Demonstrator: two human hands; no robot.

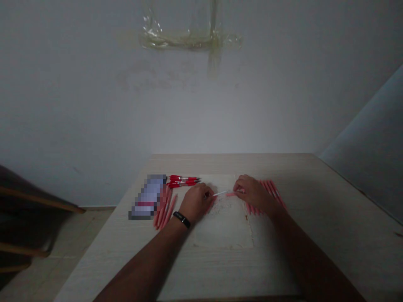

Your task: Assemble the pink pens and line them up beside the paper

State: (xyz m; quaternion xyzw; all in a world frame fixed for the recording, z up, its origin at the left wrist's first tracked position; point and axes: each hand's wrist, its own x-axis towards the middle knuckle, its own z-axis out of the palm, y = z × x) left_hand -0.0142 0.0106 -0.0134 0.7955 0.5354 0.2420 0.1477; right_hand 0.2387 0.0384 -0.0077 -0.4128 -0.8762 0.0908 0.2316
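While two hands (pixel 197 202) work, one white rod (pixel 220 193) shows.

Your head cam looks fwd & down across the tabletop (pixel 226 272) from its near side, facing the wall (pixel 245 113) approx. square-on.

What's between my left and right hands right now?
In the head view, between the left hand and right hand: a thin white rod and a pink piece, above a pale sheet.
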